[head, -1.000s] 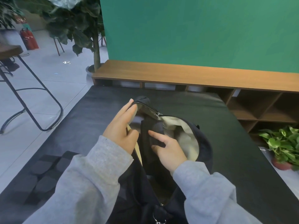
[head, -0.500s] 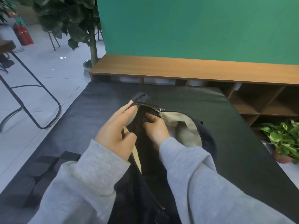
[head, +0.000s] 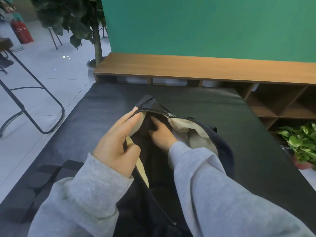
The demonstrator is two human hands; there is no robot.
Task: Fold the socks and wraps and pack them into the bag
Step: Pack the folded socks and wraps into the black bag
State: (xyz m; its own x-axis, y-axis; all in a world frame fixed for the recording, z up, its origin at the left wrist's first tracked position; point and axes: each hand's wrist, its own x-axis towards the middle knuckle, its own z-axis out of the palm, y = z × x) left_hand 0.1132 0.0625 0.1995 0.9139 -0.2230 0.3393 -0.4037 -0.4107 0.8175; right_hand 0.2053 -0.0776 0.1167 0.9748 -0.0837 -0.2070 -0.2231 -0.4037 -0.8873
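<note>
Most of the black counter lay bare ahead of me and to both sides, its far edge close against a low wooden shelf under the green wall. Off its left edge ran open tiled floor with a metal stool frame standing on it; off its right edge sat a potted plant.

On the counter, near its middle and reaching back toward me, lay the dark bag, its zipped mouth gaping and the pale lining showing on the right side. My left hand gripped the bag's left rim, fingers stretched along the outside up to the zipper edge and thumb hooked over the lining. My right hand was pushed down inside the opening, fingers curled on a dark piece of cloth packed at the far end; whether it was a sock or a wrap I could not tell.
</note>
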